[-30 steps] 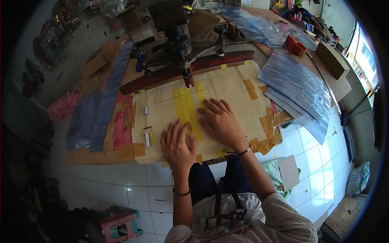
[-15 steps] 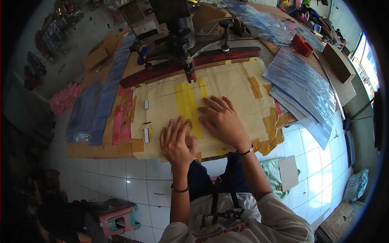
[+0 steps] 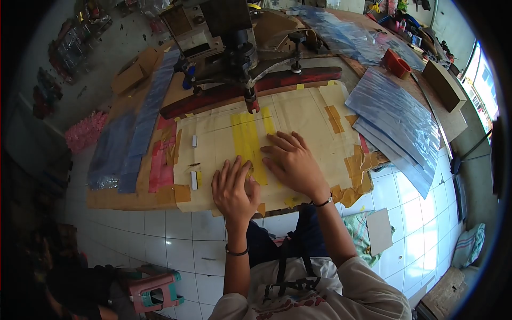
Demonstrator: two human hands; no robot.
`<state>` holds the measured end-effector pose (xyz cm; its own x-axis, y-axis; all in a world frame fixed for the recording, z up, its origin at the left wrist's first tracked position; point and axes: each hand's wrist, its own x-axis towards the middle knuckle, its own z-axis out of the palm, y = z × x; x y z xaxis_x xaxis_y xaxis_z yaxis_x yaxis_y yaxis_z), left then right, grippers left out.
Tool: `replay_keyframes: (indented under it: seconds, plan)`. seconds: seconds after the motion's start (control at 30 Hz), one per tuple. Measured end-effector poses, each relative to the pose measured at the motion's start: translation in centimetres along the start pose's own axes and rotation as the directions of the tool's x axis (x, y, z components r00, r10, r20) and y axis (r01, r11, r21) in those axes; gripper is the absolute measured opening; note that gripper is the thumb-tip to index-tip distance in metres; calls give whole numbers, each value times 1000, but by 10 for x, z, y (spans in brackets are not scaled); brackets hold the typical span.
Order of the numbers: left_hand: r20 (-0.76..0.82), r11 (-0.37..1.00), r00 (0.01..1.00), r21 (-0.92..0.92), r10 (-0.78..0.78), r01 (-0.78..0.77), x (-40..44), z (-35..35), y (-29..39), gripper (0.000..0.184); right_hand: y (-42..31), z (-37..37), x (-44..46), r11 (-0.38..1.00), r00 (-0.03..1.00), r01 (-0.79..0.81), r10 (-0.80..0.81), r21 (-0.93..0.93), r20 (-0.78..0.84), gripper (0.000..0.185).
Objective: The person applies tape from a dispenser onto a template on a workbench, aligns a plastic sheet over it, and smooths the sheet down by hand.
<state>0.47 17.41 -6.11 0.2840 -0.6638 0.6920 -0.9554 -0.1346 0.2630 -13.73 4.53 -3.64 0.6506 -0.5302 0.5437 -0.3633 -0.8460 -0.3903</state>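
Note:
Both palms face down on a tan, taped work sheet (image 3: 298, 114) that covers the table in front of me. My left hand (image 3: 235, 191) lies near its front edge, fingers stretched out toward the yellow tape strips (image 3: 248, 144). To the right of those strips rests my right hand (image 3: 293, 162), its fingers spread and nothing in them. Just beyond my hands stands a machine with a dark red pressing bar (image 3: 282, 78) and a red-tipped centre piece (image 3: 251, 101). Two small white blocks sit at the left, one of them a white block (image 3: 194, 180) beside a bit of yellow tape.
Stacked clear plastic sheets (image 3: 397, 125) overhang the table's right side; more bluish plastic sheets (image 3: 114, 144) lie at the left. At the back right are a red tape roll (image 3: 396, 64) and a cardboard box (image 3: 444, 85). Another person (image 3: 80, 288) is at lower left, by a stool (image 3: 156, 292).
The view has shifted slightly, so the table sits a little lower in it. My hands stay flat in nearly the same places on the sheet.

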Motion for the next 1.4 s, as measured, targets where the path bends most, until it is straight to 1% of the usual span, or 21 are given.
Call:
replay_keyframes:
  seconds: [0.27, 0.67, 0.87, 1.03, 1.1, 1.17, 1.23, 1.3, 1.33, 1.4]
  plan:
    - [9, 1000, 1000, -2, 8, -8, 0, -2, 0, 34, -3, -3, 0, 1000, 999, -30, 29, 11, 33, 28]
    - [14, 1000, 1000, -2, 10, -10, -1, -1, -1, 34, -1, -3, -1, 1000, 999, -15, 14, 20, 32, 29]
    - [11, 1000, 1000, -1, 2, -2, -1, 1, -1, 34, -1, -3, 0, 1000, 1000, -13, 13, 19, 20, 28]
    - [13, 1000, 1000, 5, 13, -13, 0, 2, -3, 34, 5, 2, 1, 999, 999, 33, -33, 5, -19, 24]
    - [55, 1000, 998, -8, 15, -15, -2, 6, -7, 44, 7, 4, 2, 997, 997, 68, -68, -21, -33, 22]
    - [130, 998, 990, 8, 62, -64, 4, -4, 0, 68, 9, 5, 3, 993, 992, 115, -117, -39, -48, 21]
    - [227, 987, 960, -36, 162, -158, 6, -17, -2, 85, 10, 5, 6, 989, 987, 147, -148, -30, -54, 21]
    - [258, 975, 940, -26, 221, -222, 6, -16, -11, 90, 21, 12, 10, 985, 982, 174, -173, 3, -73, 19]
    - [267, 967, 930, -20, 252, -256, 4, -14, -18, 92, 24, 11, 11, 977, 974, 215, -215, -9, -68, 18]
    - [196, 961, 946, 41, 260, -273, -1, 0, -24, 93, 29, 13, 12, 963, 961, 266, -268, -35, -70, 19]
